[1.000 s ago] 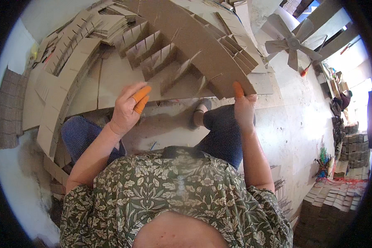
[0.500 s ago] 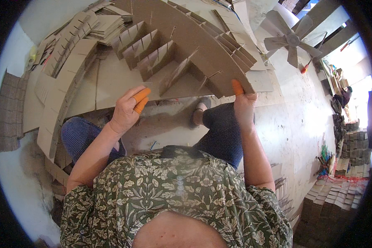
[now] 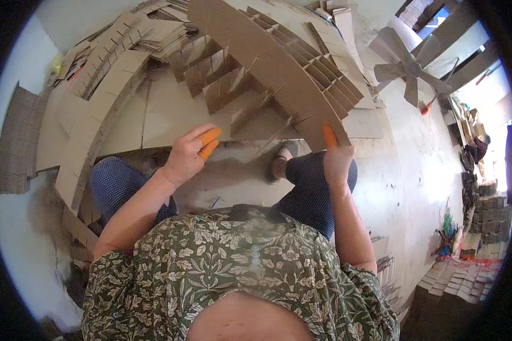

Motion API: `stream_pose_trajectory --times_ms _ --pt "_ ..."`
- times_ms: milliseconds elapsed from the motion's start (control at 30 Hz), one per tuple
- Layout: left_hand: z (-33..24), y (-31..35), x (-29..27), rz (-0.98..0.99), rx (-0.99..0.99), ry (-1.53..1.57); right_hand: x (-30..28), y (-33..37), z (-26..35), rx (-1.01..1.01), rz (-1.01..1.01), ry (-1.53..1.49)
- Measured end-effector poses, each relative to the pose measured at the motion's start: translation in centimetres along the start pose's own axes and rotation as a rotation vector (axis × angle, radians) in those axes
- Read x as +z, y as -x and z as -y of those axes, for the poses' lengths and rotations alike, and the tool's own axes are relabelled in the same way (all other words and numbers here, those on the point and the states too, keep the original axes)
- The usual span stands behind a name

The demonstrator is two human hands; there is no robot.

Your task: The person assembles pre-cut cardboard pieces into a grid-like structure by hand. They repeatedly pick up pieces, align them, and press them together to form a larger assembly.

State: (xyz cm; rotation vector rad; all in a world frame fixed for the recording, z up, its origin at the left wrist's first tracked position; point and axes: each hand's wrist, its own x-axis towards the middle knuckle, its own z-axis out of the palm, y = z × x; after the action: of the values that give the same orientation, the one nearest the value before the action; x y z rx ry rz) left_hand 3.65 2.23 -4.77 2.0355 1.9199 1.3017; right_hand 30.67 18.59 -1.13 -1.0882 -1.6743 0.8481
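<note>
A long slotted cardboard strip [image 3: 276,74] slants across the work surface. My right hand [image 3: 338,162] grips its near right end, an orange finger cot showing on top. Slotted cross pieces [image 3: 227,88] stand along the strip's near side, blurred by motion. On its far side is a grid of cardboard dividers [image 3: 318,68]. My left hand [image 3: 185,156] hovers apart from the cardboard, left of the strip's near end. Its fingers, two in orange cots, are curled together, and nothing shows in them.
Slotted cardboard strips [image 3: 105,108] and stacked sheets [image 3: 165,34] lie at the left of the pale work surface [image 3: 176,116]. A cardboard stack [image 3: 20,139] stands at the far left. At the right are a fan [image 3: 412,68] and piled cardboard [image 3: 466,275].
The view has shifted slightly. The strip's near end has swung down toward me with my right hand on it, and the cross pieces have moved. My left hand stays curled, a little further right.
</note>
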Motion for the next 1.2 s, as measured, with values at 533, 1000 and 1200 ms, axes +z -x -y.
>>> stream_pose_trajectory --times_ms 533,1000,1200 --pt "2.5 -3.7 -3.5 -0.176 0.074 -0.127 0.8 0.5 -1.2 -0.127 0.017 -0.064" --pt "11.3 -25.9 -9.2 0.024 0.300 -0.444 1.5 1.2 -1.1 -0.074 0.064 -0.083" --pt "12.9 -24.3 -7.3 0.155 0.107 -0.466 2.0 1.3 -2.5 -0.220 0.110 0.088"
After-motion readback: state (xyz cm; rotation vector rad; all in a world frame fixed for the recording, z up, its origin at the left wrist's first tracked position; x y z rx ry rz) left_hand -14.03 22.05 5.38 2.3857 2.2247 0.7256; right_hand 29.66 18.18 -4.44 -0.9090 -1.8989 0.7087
